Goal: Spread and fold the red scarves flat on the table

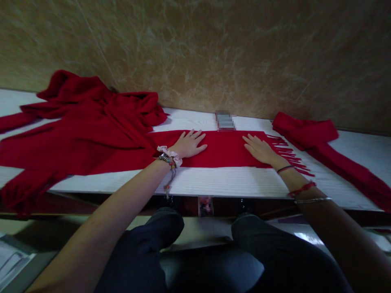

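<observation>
The red scarf lies flat on the white table, one end lost in a red heap cut off at left. The left hand rests on it, fingers spread; the right hand too, fingers slightly parted. A grey thing by the marbled wall is too blurred to name.

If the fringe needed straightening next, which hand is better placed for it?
Probably the right hand: it lies on the red cloth beside the fringe, while the left hand rests farther along, nearer the crumpled red heap.
</observation>
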`<state>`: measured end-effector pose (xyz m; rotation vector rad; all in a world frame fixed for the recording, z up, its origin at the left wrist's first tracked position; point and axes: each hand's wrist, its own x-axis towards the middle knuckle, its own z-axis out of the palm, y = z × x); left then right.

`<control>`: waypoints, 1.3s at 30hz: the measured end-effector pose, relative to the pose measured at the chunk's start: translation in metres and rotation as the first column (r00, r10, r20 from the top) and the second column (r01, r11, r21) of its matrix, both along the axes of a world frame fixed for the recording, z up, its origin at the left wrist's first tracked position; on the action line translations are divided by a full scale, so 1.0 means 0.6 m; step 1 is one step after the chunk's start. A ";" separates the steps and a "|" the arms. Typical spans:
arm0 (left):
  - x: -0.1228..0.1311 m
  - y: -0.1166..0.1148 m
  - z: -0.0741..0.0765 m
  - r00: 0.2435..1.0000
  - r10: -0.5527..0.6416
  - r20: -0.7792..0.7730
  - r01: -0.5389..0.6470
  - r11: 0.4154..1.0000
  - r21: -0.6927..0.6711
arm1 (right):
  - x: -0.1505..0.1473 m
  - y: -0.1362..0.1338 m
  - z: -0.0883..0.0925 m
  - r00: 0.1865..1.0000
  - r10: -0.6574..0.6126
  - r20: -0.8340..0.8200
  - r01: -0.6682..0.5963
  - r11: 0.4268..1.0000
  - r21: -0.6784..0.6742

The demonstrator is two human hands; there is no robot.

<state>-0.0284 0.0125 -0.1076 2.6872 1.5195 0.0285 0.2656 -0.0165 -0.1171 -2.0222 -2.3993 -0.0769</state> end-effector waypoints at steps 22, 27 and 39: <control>0.007 -0.008 0.029 0.980 -0.190 -0.058 0.188 0.981 -0.040 | -0.053 -0.017 0.028 0.990 0.099 -0.104 -0.081 0.982 0.172; -0.069 -0.029 0.052 0.968 -0.231 -0.100 0.224 0.971 -0.084 | -0.165 -0.047 0.022 0.942 0.319 -0.104 -0.313 0.947 0.066; -0.233 -0.056 0.087 0.952 -0.182 -0.246 0.180 0.983 -0.031 | -0.161 -0.053 0.003 0.944 0.323 -0.074 -0.318 0.946 0.070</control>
